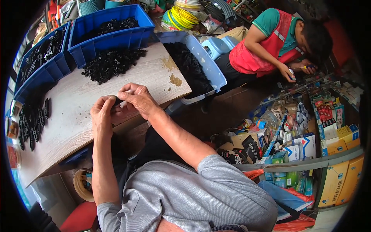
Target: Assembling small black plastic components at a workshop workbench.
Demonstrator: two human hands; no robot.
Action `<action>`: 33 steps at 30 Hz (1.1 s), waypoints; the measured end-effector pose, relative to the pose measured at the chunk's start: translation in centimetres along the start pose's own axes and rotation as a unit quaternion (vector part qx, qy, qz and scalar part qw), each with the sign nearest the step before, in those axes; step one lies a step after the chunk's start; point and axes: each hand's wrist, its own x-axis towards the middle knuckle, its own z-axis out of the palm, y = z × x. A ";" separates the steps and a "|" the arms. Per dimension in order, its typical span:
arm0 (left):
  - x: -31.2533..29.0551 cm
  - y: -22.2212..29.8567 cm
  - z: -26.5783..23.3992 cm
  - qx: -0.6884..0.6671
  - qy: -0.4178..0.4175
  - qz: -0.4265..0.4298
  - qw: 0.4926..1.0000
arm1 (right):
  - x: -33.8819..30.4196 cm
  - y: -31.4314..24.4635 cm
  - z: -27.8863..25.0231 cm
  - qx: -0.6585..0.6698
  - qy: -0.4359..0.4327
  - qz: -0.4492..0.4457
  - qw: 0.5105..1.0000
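You hold a small black piece (pixel 117 101) over the near edge of the desk (pixel 73 104), around the middle of that edge. Your left hand (pixel 103 110) is clamped on it, thumb against bent fingers. Your right hand (pixel 135 101) meets it from the other side, thumb and forefinger drawn together at the piece; you cannot tell from this view whether they grip it too or only touch it.

Beyond your hands, toward the far edge of the desk, lies a loose heap of small black parts (pixel 112 67). It sits right in front of a large blue bin (pixel 116 41) holding more dark parts. A second blue bin (pixel 46 69) stands to its left, filled with longer black pieces. Toward the desk's left edge, a spread of long black strips (pixel 33 120) lies on the surface.

Near the right edge, the pale top is worn through in brown patches (pixel 176 80). Just past that edge stands a light-blue crate (pixel 208 63) with black plastic (pixel 189 69) inside. Farther right, a co-worker (pixel 251 58) in a red vest bends over something small in their hands. Shelves of boxed goods (pixel 297 150) fill the area to your right, and a round tan container (pixel 78 185) sits below the near edge, by your left forearm.
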 end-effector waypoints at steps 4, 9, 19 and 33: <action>-0.6 -0.2 -1.2 0.010 0.018 0.051 0.998 | 0.0 -0.8 2.0 -0.103 0.042 0.053 0.992; -1.1 -0.2 -0.1 -0.036 0.000 0.048 0.998 | -0.2 -1.1 1.7 -0.153 0.035 0.056 0.986; -0.9 0.8 -3.1 0.334 0.170 0.344 0.861 | -0.9 -1.3 0.4 -0.029 0.064 0.084 0.994; 5.2 5.8 -16.8 0.699 0.217 0.372 0.570 | 2.9 -5.9 -9.3 -0.031 0.368 0.056 0.927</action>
